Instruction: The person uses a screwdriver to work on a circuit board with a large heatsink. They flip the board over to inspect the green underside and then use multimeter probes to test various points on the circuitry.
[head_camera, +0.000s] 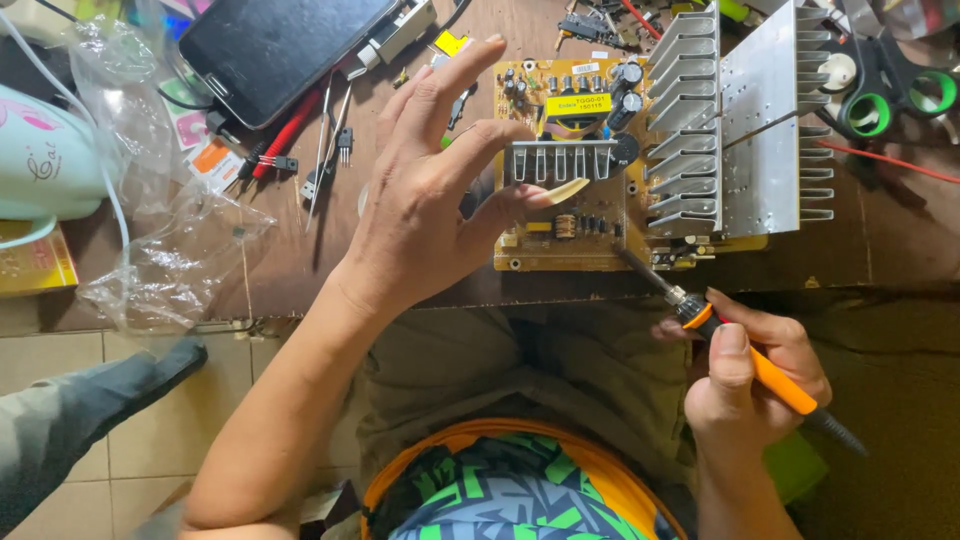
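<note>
A yellow circuit board (525, 250) lies on the brown workbench, with a small finned heat sink (560, 160) and a large aluminium heat sink (740, 120) mounted on it. My left hand (425, 200) rests over the board's left side, fingers spread, thumb and forefinger pinching the small heat sink. My right hand (750, 385) grips an orange-handled soldering iron (775, 380) like a pen. Its dark tip (635, 265) touches the board's lower edge near the large heat sink.
A black tablet (275, 50) lies at the back left beside tweezers (325, 150) and a red pen. Clear plastic bags (170, 240) and a pale green container (45, 150) sit at far left. Green-handled scissors (885, 100) lie far right. A dark shoe (90, 400) rests on the tiled floor.
</note>
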